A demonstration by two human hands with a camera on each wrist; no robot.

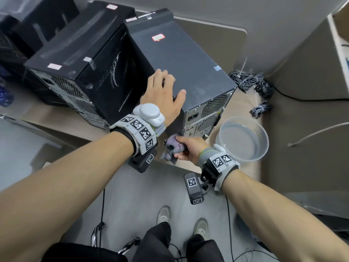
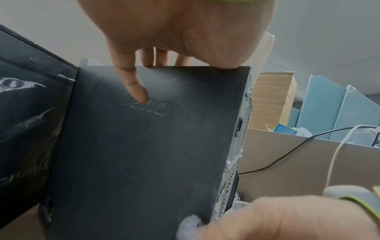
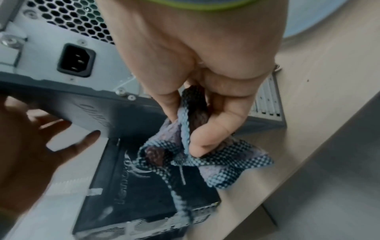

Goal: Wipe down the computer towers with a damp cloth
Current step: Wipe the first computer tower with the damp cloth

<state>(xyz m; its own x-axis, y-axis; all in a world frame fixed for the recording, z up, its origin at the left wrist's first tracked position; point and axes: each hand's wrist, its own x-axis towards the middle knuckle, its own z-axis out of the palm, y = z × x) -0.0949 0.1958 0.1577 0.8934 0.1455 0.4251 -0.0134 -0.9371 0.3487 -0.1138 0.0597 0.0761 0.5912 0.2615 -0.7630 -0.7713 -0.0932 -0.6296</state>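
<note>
You are seeing a clear basin (image 1: 243, 138) of water sitting on the table (image 1: 251, 108), with bundled cables (image 1: 251, 82) lying beyond the basin.

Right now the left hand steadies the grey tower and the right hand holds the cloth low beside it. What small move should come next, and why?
Probably press the cloth flat on the tower's near side panel and wipe upward. The right hand grips the cloth bunched at the panel's bottom corner, the panel looks dusty, and the left hand already rests on the top edge.
</note>
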